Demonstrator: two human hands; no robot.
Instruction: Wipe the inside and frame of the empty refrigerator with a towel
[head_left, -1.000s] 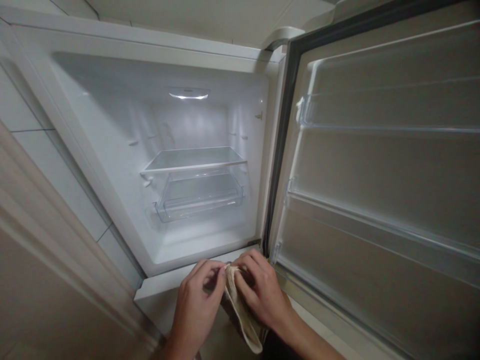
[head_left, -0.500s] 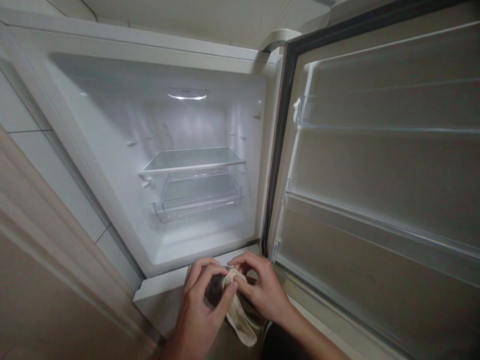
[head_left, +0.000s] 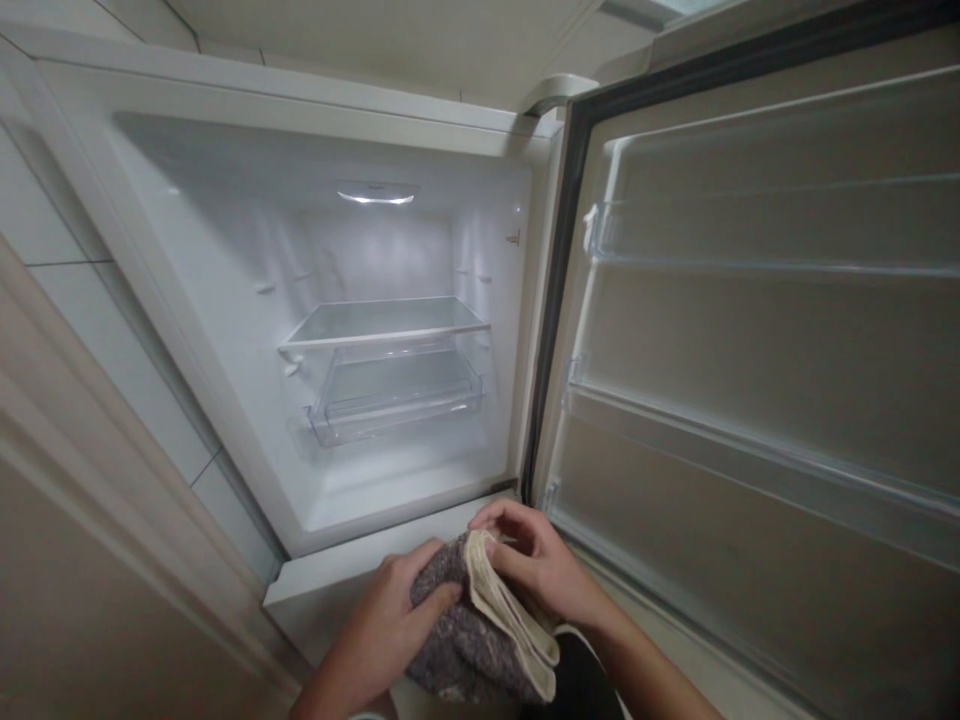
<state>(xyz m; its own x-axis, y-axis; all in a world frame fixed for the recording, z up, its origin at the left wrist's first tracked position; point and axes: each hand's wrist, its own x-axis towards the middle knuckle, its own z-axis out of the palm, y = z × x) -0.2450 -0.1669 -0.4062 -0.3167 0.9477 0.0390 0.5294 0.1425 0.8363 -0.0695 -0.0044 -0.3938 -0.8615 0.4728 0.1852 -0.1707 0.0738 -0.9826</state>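
A folded cloth (head_left: 459,640), fuzzy and grey-purple with cream-coloured layers along its right side, hangs between my hands just in front of the fridge's lower front edge. My left hand (head_left: 397,615) grips the grey part, its thumb lying across the front of the fabric. The cream layers are pinched near their top by my right hand (head_left: 536,560), with thumb and fingers closed on them. Behind the hands stands the fridge compartment (head_left: 210,350), lit inside by a ceiling lamp (head_left: 376,195).
The fridge door (head_left: 750,350) is swung wide to the right, with clear door racks (head_left: 765,450). Inside are a glass shelf (head_left: 386,320) and a clear drawer (head_left: 397,400). White tiles (head_left: 97,330) and a beige frame (head_left: 82,440) lie to the left.
The cloth, bunched small between the fingertips before, is now spread larger, with its grey side showing. My left hand has moved slightly left and lower; my right hand has shifted a little right.
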